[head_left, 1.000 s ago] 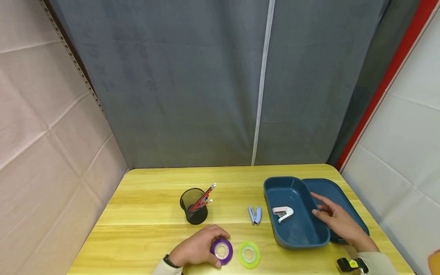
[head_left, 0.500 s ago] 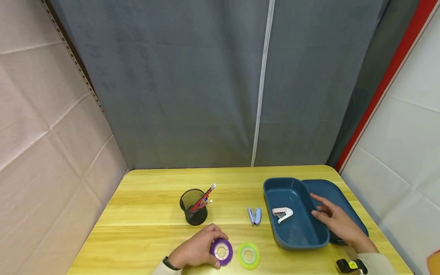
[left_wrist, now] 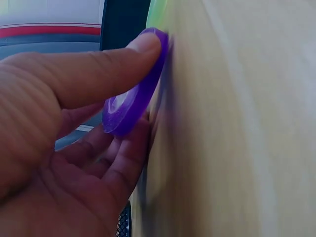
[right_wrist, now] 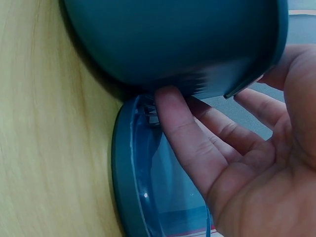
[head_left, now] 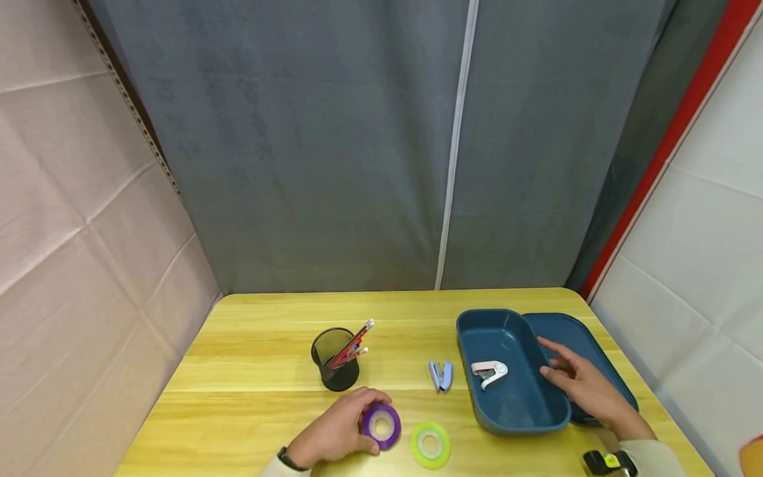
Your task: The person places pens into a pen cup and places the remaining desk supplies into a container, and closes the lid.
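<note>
My left hand (head_left: pixel 341 427) grips a roll of purple tape (head_left: pixel 394 426) between thumb and fingers. In the left wrist view the purple tape (left_wrist: pixel 132 109) stands tilted, close to the tabletop. A roll of yellow-green tape (head_left: pixel 444 449) lies flat just to its right. My right hand (head_left: pixel 587 385) holds the near-side rim of a blue box (head_left: pixel 515 414), with the thumb over the edge. Seen from the right wrist, fingers (right_wrist: pixel 180 123) touch the box's outer wall (right_wrist: pixel 173 44). A pink and white stapler (head_left: pixel 489 370) lies inside the box.
A light blue stapler (head_left: pixel 446 376) lies left of the box. Behind my left hand stands a black mesh pen cup (head_left: pixel 340 377) with several pencils (head_left: pixel 352 348). A blue lid (head_left: pixel 572 331) lies partly under the box on the right of the wooden table (head_left: pixel 250 371).
My left hand has moved the purple tape slightly left and away from me, widening its gap to the yellow-green roll. My right hand stays at the box.
</note>
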Motion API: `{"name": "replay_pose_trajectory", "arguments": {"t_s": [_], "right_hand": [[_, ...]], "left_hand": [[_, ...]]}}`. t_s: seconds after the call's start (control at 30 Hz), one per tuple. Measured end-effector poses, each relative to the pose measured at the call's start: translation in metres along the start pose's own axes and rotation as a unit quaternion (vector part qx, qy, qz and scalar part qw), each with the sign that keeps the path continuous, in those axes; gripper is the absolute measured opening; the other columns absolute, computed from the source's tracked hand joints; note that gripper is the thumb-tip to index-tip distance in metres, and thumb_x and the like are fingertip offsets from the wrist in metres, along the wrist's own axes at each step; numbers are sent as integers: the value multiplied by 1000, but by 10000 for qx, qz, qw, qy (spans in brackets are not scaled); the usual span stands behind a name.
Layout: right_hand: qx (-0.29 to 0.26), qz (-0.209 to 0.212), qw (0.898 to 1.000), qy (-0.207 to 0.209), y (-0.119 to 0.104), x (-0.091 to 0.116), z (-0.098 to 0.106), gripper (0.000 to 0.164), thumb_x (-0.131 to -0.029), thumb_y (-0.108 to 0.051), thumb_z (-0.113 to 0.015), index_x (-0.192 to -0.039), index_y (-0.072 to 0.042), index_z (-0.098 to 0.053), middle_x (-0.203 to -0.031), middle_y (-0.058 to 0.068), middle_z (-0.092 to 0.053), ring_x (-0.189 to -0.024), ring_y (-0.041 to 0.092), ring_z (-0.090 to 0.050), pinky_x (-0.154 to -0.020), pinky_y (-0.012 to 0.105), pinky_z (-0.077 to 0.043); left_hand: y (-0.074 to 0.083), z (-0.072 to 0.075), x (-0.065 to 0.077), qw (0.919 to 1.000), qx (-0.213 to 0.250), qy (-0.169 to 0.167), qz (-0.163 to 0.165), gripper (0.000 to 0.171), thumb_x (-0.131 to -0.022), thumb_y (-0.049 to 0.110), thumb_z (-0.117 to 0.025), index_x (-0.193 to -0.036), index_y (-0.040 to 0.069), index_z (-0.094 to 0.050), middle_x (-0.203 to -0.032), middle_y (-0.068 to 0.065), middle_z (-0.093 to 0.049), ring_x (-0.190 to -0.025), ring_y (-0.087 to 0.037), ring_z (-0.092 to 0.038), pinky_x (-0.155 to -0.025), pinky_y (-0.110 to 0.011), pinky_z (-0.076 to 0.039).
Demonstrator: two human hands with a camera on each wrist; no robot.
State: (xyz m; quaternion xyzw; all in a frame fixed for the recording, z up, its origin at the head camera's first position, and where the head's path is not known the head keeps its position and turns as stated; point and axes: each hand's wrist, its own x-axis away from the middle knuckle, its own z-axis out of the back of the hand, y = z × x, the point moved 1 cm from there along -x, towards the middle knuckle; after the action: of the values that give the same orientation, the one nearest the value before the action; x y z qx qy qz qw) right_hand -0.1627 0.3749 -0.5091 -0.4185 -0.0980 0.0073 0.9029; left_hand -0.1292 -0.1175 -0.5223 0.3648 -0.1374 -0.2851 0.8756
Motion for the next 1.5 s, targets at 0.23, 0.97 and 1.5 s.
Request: {"name": "replay_pose_trajectory", "arguments": {"t_s": [0.23,0.97,1.5], "right_hand": [[-15,33,10000,-25,-1,0,2,74,-108,-41,-61,-168,-16,-28,-144,27,-58,-103,25,-58,-67,33,-53],[8,-15,10000,-70,-4,2,1,74,-107,-41,-62,-168,-14,-28,-148,31,-55,-114,30,-62,-75,35,-56],[-34,-15,10000,-30,-2,3,1,74,-108,-41,-61,-169,-16,-27,-145,28,-57,-107,27,-59,-71,33,-54]], "left_hand": [[-3,0,-2,9957,880,163,258,70,-74,11,-94,-137,17,-63,-122,4,-66,-102,-4,-64,-85,-21,-58],[-1,-6,0,9587,2713,506,686,47,-89,-3,-79,-132,10,-67,-116,-12,-68,-96,-20,-71,-77,-29,-65],[12,-1,-18,9398,3336,474,573,47,-94,0,-75,-139,8,-62,-124,-16,-64,-102,-25,-74,-80,-38,-66]]}}
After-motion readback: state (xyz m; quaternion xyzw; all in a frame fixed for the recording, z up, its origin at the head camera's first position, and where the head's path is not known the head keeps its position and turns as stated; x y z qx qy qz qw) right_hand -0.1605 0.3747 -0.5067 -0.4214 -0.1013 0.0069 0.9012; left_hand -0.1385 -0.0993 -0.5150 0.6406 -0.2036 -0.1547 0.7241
